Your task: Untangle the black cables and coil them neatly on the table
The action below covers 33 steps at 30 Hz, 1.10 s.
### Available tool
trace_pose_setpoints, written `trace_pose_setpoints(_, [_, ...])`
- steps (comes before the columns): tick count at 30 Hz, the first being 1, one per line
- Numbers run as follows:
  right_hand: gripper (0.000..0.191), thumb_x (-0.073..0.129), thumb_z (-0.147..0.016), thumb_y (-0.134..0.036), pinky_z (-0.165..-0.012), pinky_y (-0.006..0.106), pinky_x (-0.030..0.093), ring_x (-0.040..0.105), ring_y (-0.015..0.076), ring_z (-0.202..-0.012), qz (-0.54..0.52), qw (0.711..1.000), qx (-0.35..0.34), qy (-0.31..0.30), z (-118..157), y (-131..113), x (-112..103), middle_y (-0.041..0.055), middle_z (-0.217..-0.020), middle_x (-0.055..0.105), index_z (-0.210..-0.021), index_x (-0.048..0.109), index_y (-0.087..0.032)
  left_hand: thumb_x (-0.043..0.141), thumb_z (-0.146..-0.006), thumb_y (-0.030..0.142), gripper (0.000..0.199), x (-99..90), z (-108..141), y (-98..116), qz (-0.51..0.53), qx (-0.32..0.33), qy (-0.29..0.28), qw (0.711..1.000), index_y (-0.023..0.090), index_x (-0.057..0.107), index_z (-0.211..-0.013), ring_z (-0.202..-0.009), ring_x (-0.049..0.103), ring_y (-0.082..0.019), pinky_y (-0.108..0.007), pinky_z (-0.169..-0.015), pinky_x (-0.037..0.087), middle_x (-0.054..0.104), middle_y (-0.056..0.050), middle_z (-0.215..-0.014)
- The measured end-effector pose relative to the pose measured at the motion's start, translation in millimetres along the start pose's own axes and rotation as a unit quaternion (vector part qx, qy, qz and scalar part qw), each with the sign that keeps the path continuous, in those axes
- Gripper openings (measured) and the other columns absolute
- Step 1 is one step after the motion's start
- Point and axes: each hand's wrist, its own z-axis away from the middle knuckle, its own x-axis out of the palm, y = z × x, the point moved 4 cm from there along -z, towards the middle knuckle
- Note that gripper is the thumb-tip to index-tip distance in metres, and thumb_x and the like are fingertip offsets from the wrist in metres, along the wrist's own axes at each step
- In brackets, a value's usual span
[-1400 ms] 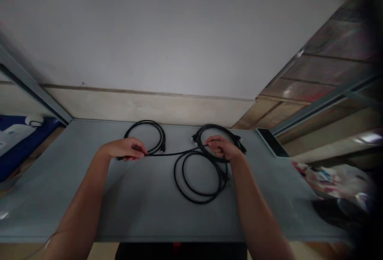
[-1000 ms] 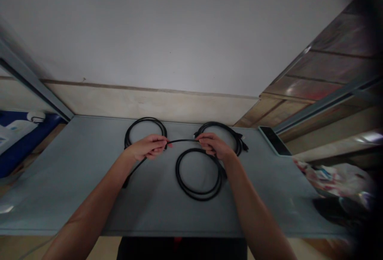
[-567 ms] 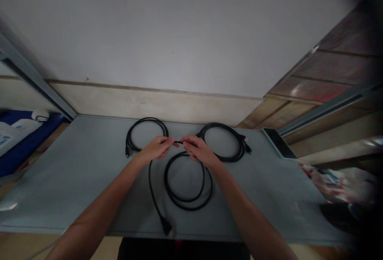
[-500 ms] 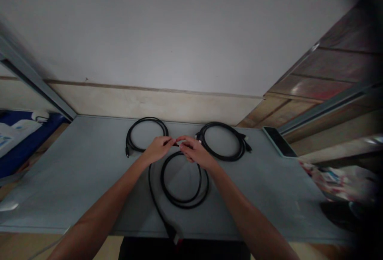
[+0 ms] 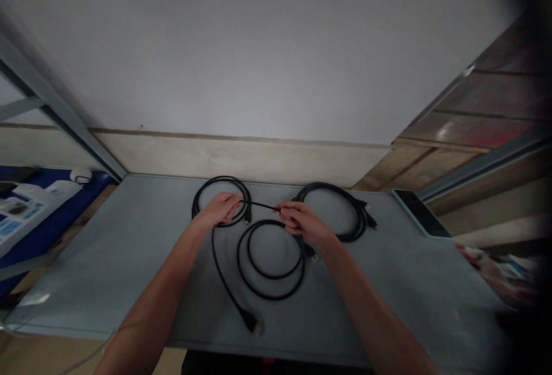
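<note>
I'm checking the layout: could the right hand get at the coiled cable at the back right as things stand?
Probably yes: the right hand looks close to that coiled cable, whose outer side lies uncovered, though its fingers are pinching a cable strand.

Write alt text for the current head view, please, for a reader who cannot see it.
A person's left hand and right hand hold a black cable, one span between them, over a grey table. Behind them lie a left coil and a right coil of black cable; a dark, flat device lies farther right.
</note>
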Motion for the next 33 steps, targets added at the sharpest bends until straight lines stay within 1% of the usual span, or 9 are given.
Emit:
trace_pose_setpoints(5, [0.028, 0.077, -0.075, -0.031, -0.037, 0.019, 0.012, 0.021, 0.0026, -0.043, 0.003, 1.0, 0.005, 0.009, 3, -8, -24, -0.0062, -0.059, 0.042, -0.096, 0.069, -0.015, 0.066, -0.08, 0.058, 0.048, -39.9, 11, 11, 0.031, 0.005, 0.087, 0.996, 0.02, 0.04, -0.065, -0.036, 0.022, -0.003, -0.018, -0.037, 0.015, 0.03, 0.01, -0.047])
trace_pose_setpoints(9, [0.029, 0.074, -0.078, -0.03, -0.038, 0.018, 0.014, 0.025, 0.0032, -0.044, 0.002, 1.0, -0.002, 0.014, 10, -19, -48, -0.0055, -0.062, 0.044, -0.102, 0.067, -0.017, 0.067, -0.081, 0.054, 0.047, -67.4, 18, 11, 0.047, -0.027, 0.085, 0.995, 0.02, 0.041, -0.064, -0.036, 0.022, -0.003, -0.017, -0.035, 0.017, 0.027, 0.011, -0.046])
trace_pose_setpoints(14, [0.031, 0.074, -0.076, -0.029, -0.037, 0.02, 0.015, 0.026, 0.004, -0.044, 0.008, 0.999, -0.021, 0.05, 14, -27, -68, -0.0055, -0.062, 0.044, -0.104, 0.066, -0.017, 0.067, -0.082, 0.051, 0.045, -81.9, 19, 11, 0.083, -0.015, 0.12, 0.989, 0.02, 0.041, -0.065, -0.036, 0.019, -0.002, -0.017, -0.036, 0.017, 0.026, 0.011, -0.047])
trace_pose_setpoints(17, [0.032, 0.074, -0.074, -0.028, -0.036, 0.02, 0.013, 0.024, 0.0036, -0.042, 0.007, 0.996, -0.033, 0.084, 10, -25, -73, -0.0071, -0.06, 0.04, -0.103, 0.066, -0.016, 0.064, -0.085, 0.052, 0.045, -75.7, 17, 7, 0.086, -0.026, 0.115, 0.989, 0.02, 0.041, -0.064, -0.037, 0.019, -0.003, -0.017, -0.036, 0.018, 0.024, 0.011, -0.047])
trace_pose_setpoints(20, [0.03, 0.074, -0.072, -0.028, -0.036, 0.02, 0.011, 0.022, 0.0034, -0.042, 0.011, 0.993, -0.034, 0.11, 6, -20, -72, -0.0083, -0.058, 0.036, -0.099, 0.065, -0.017, 0.06, -0.086, 0.053, 0.042, -63.0, 15, 5, 0.05, -0.024, 0.072, 0.996, 0.019, 0.047, -0.066, -0.038, 0.022, -0.005, -0.019, -0.039, 0.022, 0.026, 0.01, -0.046])
trace_pose_setpoints(25, [0.028, 0.072, -0.076, -0.032, -0.037, 0.019, 0.011, 0.02, 0.0032, -0.043, 0.052, 0.996, -0.003, 0.076, 4, -14, -59, -0.0086, -0.057, 0.035, -0.098, 0.067, -0.016, 0.056, -0.087, 0.057, 0.042, -35.1, 10, 1, -0.081, -0.009, 0.016, 0.997, 0.017, 0.06, -0.076, -0.04, 0.027, -0.008, -0.021, -0.042, 0.024, 0.032, 0.007, -0.05])
trace_pose_setpoints(27, [0.027, 0.071, -0.077, -0.032, -0.038, 0.019, 0.012, 0.019, 0.0034, -0.043, 0.057, 0.996, -0.019, 0.073, 2, -12, -51, -0.0092, -0.056, 0.033, -0.099, 0.067, -0.017, 0.053, -0.089, 0.057, 0.042, -23.2, 6, 2, -0.147, 0.025, 0.036, 0.988, 0.018, 0.063, -0.078, -0.042, 0.03, -0.01, -0.022, -0.043, 0.024, 0.035, 0.006, -0.051])
trace_pose_setpoints(29, [0.028, 0.071, -0.077, -0.032, -0.038, 0.019, 0.014, 0.019, 0.0036, -0.043, 0.064, 0.994, -0.04, 0.073, 0, -11, -42, -0.0094, -0.056, 0.033, -0.099, 0.068, -0.016, 0.049, -0.091, 0.052, 0.039, -10.8, 3, 6, -0.21, 0.093, 0.068, 0.971, 0.019, 0.065, -0.079, -0.049, 0.042, -0.014, -0.024, -0.047, 0.03, 0.046, 0.001, -0.056])
trace_pose_setpoints(33, [0.03, 0.071, -0.078, -0.034, -0.04, 0.019, 0.015, 0.024, 0.0037, -0.044, 0.097, 0.994, -0.025, 0.032, -2, 0, -13, -0.0077, -0.058, 0.039, -0.101, 0.068, -0.015, 0.049, -0.094, 0.041, 0.029, 16.9, 4, 11, -0.312, 0.205, 0.078, 0.924, 0.021, 0.069, -0.088, -0.073, 0.058, -0.02, -0.027, -0.067, 0.041, 0.066, -0.005, -0.077])
